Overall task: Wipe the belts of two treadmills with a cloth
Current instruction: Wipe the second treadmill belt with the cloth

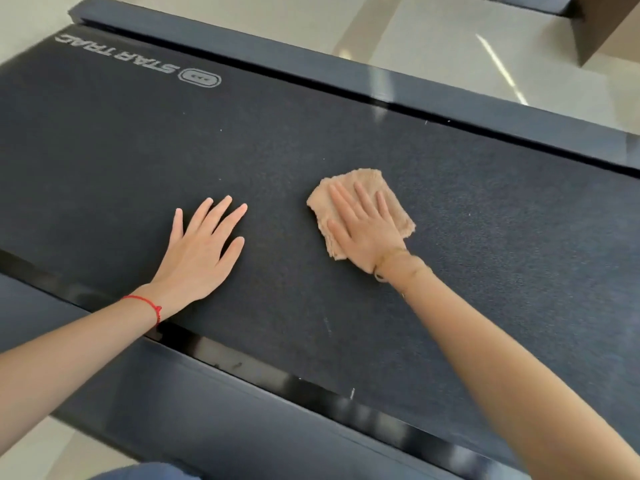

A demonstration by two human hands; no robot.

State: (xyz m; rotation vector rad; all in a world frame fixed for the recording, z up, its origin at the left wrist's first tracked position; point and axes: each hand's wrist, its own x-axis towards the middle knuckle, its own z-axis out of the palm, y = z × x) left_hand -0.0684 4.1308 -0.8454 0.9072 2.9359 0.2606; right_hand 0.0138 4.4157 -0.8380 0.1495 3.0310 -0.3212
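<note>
Person leaning over a treadmill, both arms stretched onto the belt (311, 140), a dark, finely textured band running diagonally across the view. Right hand (363, 226) lies flat on a tan cloth (353, 183), fingers straight and slightly spread, palm pressing the cloth down onto the belt near its middle; the cloth is folded or bunched, its edges showing around the fingers on the far side and to both sides. A thin bracelet (389, 259) sits on that wrist. Left hand (201, 244) rests bare on the belt, well apart from the cloth, fingers straight and fanned, holding nothing; a red string bracelet (147, 304) circles its wrist, which lies over the near edge of the belt. Grey "STAR TRAC" lettering (117, 57) with a logo is printed on the belt at the far left, upside down from here. Dark side rails run along both long edges, the near side rail (194, 414) under the forearms, the far side rail (311, 69) beyond. Pale glossy floor (433, 43) past the far rail, with a dark object (606, 32) at the top right corner.
</note>
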